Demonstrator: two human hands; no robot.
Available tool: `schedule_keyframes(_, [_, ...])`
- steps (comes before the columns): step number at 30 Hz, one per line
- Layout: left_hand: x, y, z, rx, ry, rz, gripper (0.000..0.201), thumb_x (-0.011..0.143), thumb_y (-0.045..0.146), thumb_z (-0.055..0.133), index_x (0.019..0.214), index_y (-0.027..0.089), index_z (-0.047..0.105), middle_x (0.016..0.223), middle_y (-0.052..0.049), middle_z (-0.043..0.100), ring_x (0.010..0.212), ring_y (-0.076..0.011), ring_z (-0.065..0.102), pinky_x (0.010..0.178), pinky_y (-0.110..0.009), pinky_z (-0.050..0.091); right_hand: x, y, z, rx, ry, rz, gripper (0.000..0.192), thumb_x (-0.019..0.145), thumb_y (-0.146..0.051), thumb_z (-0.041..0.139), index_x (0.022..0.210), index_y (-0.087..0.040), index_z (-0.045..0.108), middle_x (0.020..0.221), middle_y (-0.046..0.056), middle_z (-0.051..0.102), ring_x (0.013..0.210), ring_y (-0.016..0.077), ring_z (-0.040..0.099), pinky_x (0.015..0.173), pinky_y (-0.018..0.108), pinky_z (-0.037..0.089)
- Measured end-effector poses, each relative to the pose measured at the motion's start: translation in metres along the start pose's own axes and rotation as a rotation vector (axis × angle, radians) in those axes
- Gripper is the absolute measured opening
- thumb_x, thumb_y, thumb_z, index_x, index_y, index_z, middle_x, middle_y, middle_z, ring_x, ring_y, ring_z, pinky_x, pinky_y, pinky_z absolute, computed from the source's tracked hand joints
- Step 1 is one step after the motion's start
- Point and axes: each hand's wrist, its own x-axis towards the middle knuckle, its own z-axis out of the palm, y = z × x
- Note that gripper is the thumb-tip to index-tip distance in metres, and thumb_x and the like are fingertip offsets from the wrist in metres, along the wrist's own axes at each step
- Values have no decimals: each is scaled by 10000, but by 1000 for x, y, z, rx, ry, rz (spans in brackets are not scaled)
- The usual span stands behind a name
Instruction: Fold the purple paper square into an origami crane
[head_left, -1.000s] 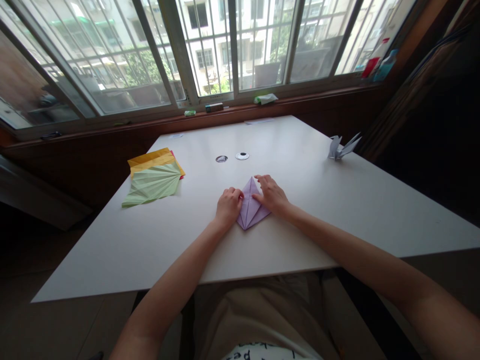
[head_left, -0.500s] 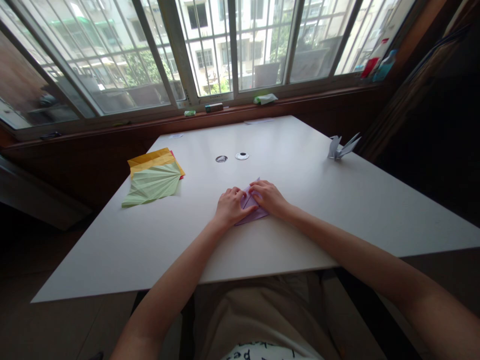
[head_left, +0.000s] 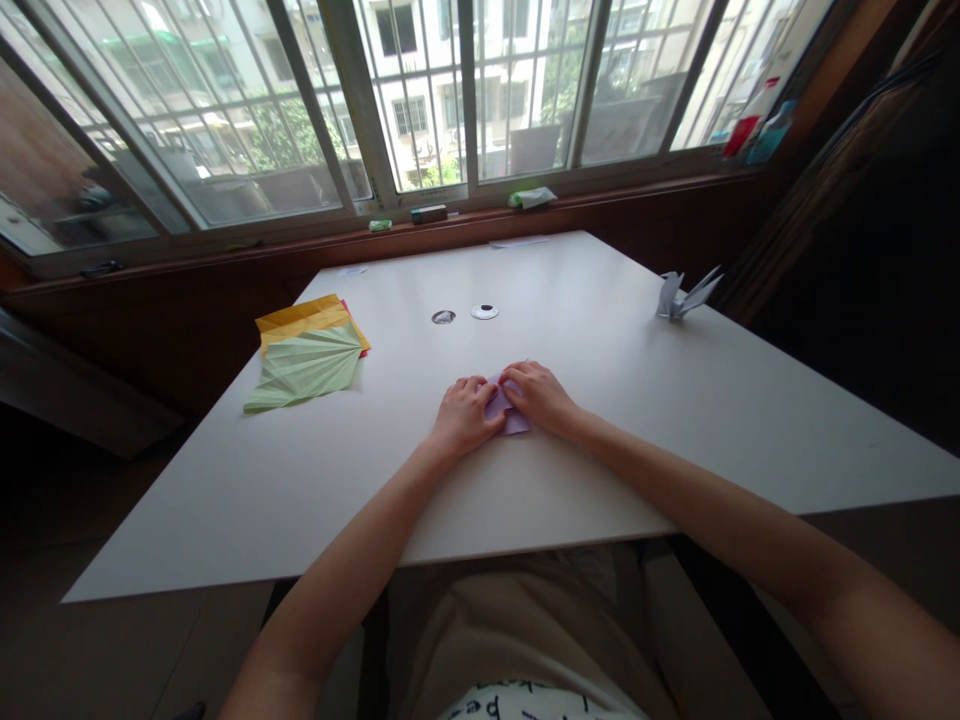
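Folded purple paper [head_left: 514, 425] lies on the white table in front of me, partly covered by both hands. From the left, my left hand [head_left: 463, 412] grips it, fingers bent along its upper edge and thumb near the lower part. My right hand [head_left: 538, 393] comes in from the other side, its curled fingertips pressed on the paper's top close to the left fingers. Part of the sheet under the fingers is hidden.
Creased green paper [head_left: 311, 365] overlaps yellow paper [head_left: 300, 318] at the left. Beyond my hands lie two small discs, one silvery [head_left: 443, 317] and one white with a dark centre [head_left: 484, 312]. A grey folded paper figure [head_left: 679, 300] stands at the right edge.
The purple paper's visible outline has become smaller, and its lower left corner no longer sticks out. My left hand has shifted slightly right; my right hand has hardly moved.
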Motion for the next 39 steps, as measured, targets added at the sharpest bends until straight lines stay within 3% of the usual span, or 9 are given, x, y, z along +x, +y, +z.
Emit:
schedule_keyframes(15, [1,-1,1,-41,-40,-22,394,807,134,391,1175,207,510,1295,-51,503,1207,-191,426,1033,-355,317,1,-3,-1,29,5,15,289,878,-362,450,921,-147,638,983,100,643,944,206,547,856,315,372])
schedule_keyframes(27, [1,-2,4,-46,-24,-27,403,810,104,365,1165,224,514,1299,-26,506,1217,-174,426,1041,-339,323,0,-2,-1,59,22,4,283,887,-356,436,906,-156,636,968,96,646,939,197,551,857,324,373])
schedule_keyframes(39, [3,0,2,-101,27,-67,360,854,144,336,1163,219,506,1224,-14,567,1104,-161,500,959,-307,390,2,-1,2,151,135,-19,309,893,-381,403,917,-178,634,1057,84,622,998,201,532,897,338,369])
